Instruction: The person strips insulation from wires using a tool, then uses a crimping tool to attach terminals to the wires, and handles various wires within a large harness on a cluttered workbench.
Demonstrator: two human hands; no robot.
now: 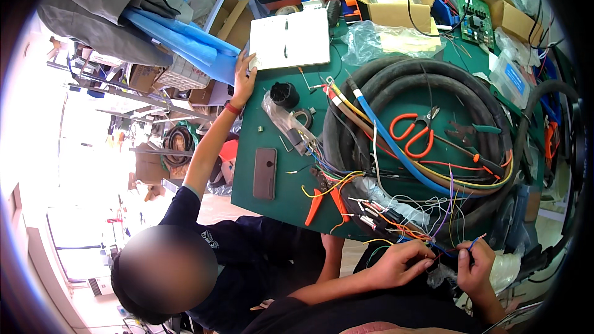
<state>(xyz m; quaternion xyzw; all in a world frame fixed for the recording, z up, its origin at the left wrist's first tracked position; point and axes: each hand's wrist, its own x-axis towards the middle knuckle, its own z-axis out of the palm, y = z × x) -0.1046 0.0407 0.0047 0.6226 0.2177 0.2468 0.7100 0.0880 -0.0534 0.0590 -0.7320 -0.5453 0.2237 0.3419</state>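
Observation:
At the table's near right edge, my left hand (402,264) is closed, thumb and fingers pinched on a thin dark wire. Close beside it, my right hand (476,267) pinches a thin blue wire (475,244) whose end curls up above the fingers. Just beyond both hands lies a bundle of thin multicoloured wires (396,226) with white sleeves on several ends. It comes out by a thick coiled black cable (387,74). Wire strippers with orange handles (337,201) lie left of the bundle.
Inside the coil lie orange-handled scissors (413,133) and green-handled cutters (482,128). A phone (265,174), a black brush-like roll (284,94) and an open notebook (312,37) sit on the green tabletop (247,139). At left, a co-worker's hand (244,77) touches the notebook. Cardboard boxes (396,12) stand behind.

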